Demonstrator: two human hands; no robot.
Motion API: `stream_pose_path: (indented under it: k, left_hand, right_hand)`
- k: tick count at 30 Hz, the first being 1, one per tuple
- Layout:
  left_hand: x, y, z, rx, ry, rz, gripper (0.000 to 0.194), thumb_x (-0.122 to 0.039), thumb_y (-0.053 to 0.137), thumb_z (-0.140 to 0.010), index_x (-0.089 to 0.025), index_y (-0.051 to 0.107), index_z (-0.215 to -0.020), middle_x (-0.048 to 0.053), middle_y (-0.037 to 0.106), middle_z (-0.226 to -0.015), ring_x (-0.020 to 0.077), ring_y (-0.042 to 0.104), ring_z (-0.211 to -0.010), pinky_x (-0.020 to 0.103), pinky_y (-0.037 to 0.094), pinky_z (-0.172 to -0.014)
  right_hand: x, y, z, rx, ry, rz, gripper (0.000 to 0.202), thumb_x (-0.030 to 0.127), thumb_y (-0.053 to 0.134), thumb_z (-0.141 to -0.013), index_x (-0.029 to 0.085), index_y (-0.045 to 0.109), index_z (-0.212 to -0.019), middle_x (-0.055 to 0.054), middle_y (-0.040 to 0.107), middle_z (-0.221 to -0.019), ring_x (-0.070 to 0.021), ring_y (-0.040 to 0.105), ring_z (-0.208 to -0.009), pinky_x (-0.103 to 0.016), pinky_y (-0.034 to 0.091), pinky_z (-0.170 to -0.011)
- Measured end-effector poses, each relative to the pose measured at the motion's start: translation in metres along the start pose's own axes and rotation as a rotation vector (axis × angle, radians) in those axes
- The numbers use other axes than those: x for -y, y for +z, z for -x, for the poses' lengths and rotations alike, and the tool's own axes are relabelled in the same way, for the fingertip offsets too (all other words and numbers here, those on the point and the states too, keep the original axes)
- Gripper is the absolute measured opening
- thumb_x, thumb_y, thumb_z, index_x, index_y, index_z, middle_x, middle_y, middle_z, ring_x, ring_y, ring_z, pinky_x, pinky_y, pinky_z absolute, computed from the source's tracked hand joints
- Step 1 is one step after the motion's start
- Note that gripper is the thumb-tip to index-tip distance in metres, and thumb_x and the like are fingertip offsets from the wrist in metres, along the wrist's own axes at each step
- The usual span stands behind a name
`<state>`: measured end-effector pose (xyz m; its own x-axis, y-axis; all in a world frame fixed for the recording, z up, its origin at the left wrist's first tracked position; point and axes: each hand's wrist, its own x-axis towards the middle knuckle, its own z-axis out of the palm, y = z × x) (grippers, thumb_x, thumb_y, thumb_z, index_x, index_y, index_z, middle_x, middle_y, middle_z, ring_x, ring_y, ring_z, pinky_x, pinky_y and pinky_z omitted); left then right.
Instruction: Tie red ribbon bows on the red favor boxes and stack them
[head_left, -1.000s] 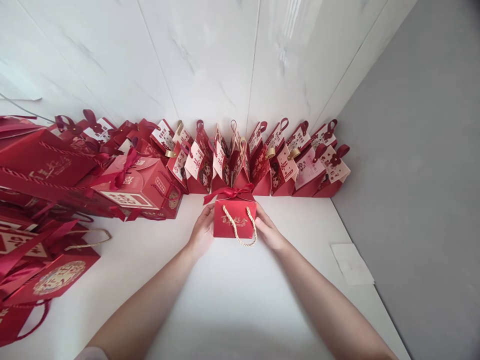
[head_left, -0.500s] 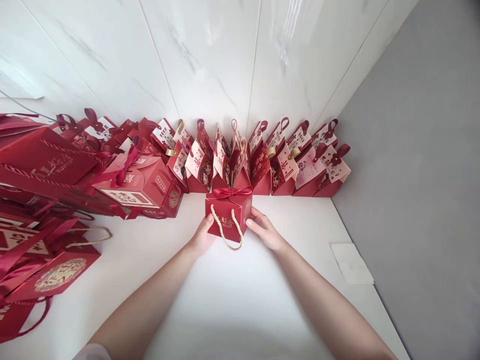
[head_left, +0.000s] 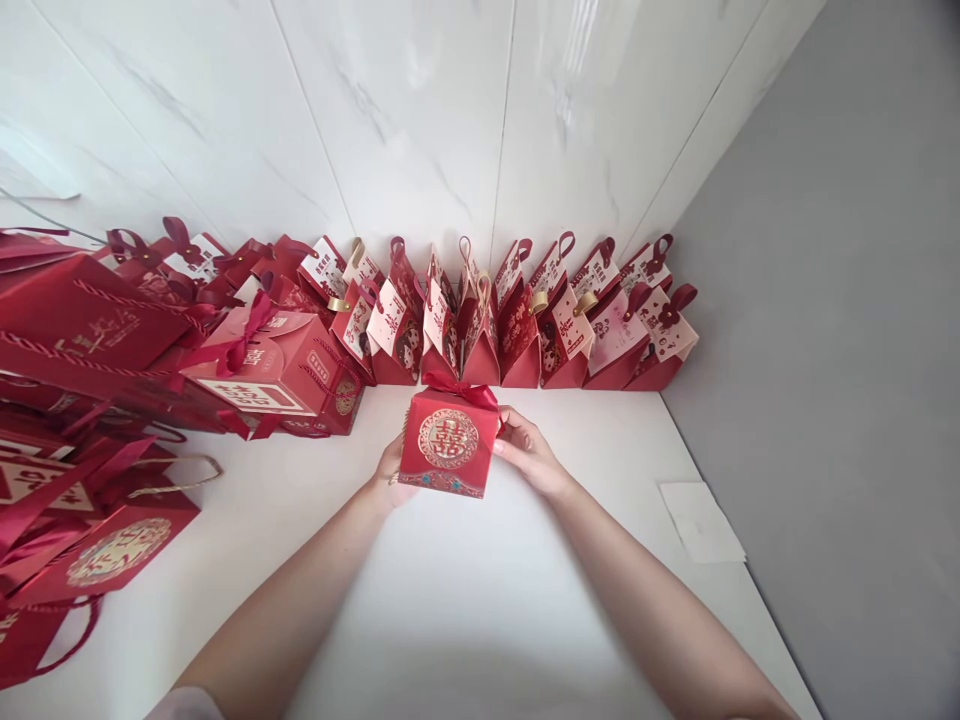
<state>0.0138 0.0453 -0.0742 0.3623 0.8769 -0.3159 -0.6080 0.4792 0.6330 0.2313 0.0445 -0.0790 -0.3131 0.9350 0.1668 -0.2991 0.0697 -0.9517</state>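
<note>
I gripped a red box [head_left: 444, 475] by its sides

My left hand [head_left: 390, 476] pressed one side, its fingers partly hidden, and my right hand [head_left: 527, 450] pressed the other; the box sat between them, its gold medallion [head_left: 448, 438] towards me. I could not tell whether the base touched the table [head_left: 450, 610]. I judged it light, stiff card, slightly slick and easily dented, best held low on the side walls, clear of the ribbon bow [head_left: 466, 392] on top. Just beyond my grip stood a row of peaked boxes [head_left: 521, 335]; larger boxes [head_left: 259, 360] lay left, a white sheet [head_left: 701, 522] well right.
</note>
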Motion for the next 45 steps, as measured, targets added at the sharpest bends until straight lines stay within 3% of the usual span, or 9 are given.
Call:
stream_pose_path:
  k: [8, 11, 14, 17, 20, 24, 32, 37, 45]
  left_hand:
    - [0.0, 0.014, -0.001, -0.006, 0.123, -0.148, 0.031, -0.033, 0.067, -0.084, -0.016, 0.07, -0.11, 0.01, 0.074, -0.107, 0.0263, 0.07, -0.094, 0.039, 0.056, -0.085]
    - [0.004, 0.013, 0.002, 0.106, 0.072, -0.217, 0.034, -0.04, 0.061, -0.088, -0.02, 0.07, -0.113, 0.01, 0.074, -0.108, 0.0285, 0.071, -0.092, 0.041, 0.057, -0.08]
    - [0.005, 0.001, 0.004, 0.249, 0.039, -0.389, 0.046, -0.052, 0.064, -0.082, -0.018, 0.071, -0.112, 0.014, 0.076, -0.097, 0.0294, 0.072, -0.075, 0.038, 0.057, -0.064]
    - [0.002, -0.008, 0.006, 0.335, -0.016, -0.474, 0.055, -0.06, 0.073, -0.068, -0.01, 0.076, -0.091, 0.018, 0.075, -0.079, 0.0286, 0.07, -0.058, 0.032, 0.051, -0.049]
    - [-0.003, -0.007, 0.007, 0.372, -0.079, -0.494, 0.052, -0.059, 0.066, -0.075, -0.007, 0.076, -0.077, 0.019, 0.072, -0.068, 0.0264, 0.067, -0.05, 0.03, 0.048, -0.043]
    - [-0.005, 0.0, 0.007, 0.35, -0.127, -0.508, 0.055, -0.054, 0.047, -0.09, -0.008, 0.075, -0.081, 0.017, 0.072, -0.068, 0.0236, 0.067, -0.05, 0.029, 0.052, -0.046]
    - [-0.005, 0.004, 0.008, 0.296, -0.142, -0.486, 0.063, -0.059, 0.04, -0.091, -0.011, 0.069, -0.062, 0.015, 0.073, -0.07, 0.0234, 0.069, -0.052, 0.028, 0.051, -0.047]
    - [-0.005, 0.009, 0.009, 0.304, -0.138, -0.45, 0.07, -0.066, 0.032, -0.091, -0.012, 0.074, -0.081, 0.014, 0.074, -0.071, 0.0238, 0.07, -0.054, 0.028, 0.051, -0.048]
    - [0.001, 0.006, 0.006, 0.213, -0.042, -0.472, 0.045, -0.052, 0.057, -0.082, -0.011, 0.075, -0.087, 0.014, 0.074, -0.071, 0.0264, 0.069, -0.055, 0.03, 0.052, -0.047]
  right_hand:
    - [-0.002, -0.002, -0.001, 0.025, 0.034, -0.006, 0.033, 0.048, 0.071, -0.081, 0.02, 0.055, -0.073, 0.002, 0.056, -0.069, -0.0156, 0.052, -0.065, -0.03, 0.045, -0.069]
    - [0.001, -0.002, 0.0, 0.011, 0.052, 0.001, 0.036, 0.05, 0.071, -0.081, 0.02, 0.055, -0.069, 0.001, 0.058, -0.07, -0.0155, 0.053, -0.067, -0.03, 0.044, -0.07]
    - [0.002, -0.002, 0.0, 0.02, 0.081, 0.001, 0.04, 0.052, 0.069, -0.083, 0.019, 0.058, -0.064, 0.0, 0.059, -0.064, -0.0149, 0.053, -0.061, -0.029, 0.045, -0.067]
    - [-0.002, -0.004, 0.001, 0.012, 0.115, -0.008, 0.046, 0.056, 0.064, -0.085, 0.019, 0.06, -0.058, 0.0, 0.059, -0.055, -0.014, 0.051, -0.052, -0.028, 0.044, -0.059]
    - [-0.006, -0.007, 0.001, -0.011, 0.141, -0.019, 0.053, 0.062, 0.059, -0.086, 0.02, 0.06, -0.053, -0.001, 0.056, -0.049, -0.0149, 0.051, -0.048, -0.029, 0.045, -0.056]
    - [-0.008, -0.007, 0.002, -0.022, 0.155, -0.031, 0.055, 0.064, 0.058, -0.085, 0.021, 0.06, -0.05, 0.0, 0.054, -0.045, -0.016, 0.051, -0.047, -0.03, 0.046, -0.056]
    - [-0.006, -0.004, 0.001, 0.005, 0.138, -0.017, 0.058, 0.059, 0.054, -0.089, 0.02, 0.061, -0.048, -0.001, 0.056, -0.047, -0.0153, 0.051, -0.048, -0.03, 0.046, -0.06]
    - [-0.008, -0.004, 0.001, 0.002, 0.117, 0.001, 0.059, 0.057, 0.051, -0.092, 0.02, 0.058, -0.047, -0.001, 0.057, -0.049, -0.015, 0.051, -0.05, -0.03, 0.045, -0.062]
    - [-0.007, -0.004, 0.001, 0.003, 0.099, 0.025, 0.06, 0.063, 0.051, -0.09, 0.019, 0.058, -0.05, -0.001, 0.058, -0.052, -0.0148, 0.052, -0.053, -0.029, 0.045, -0.063]
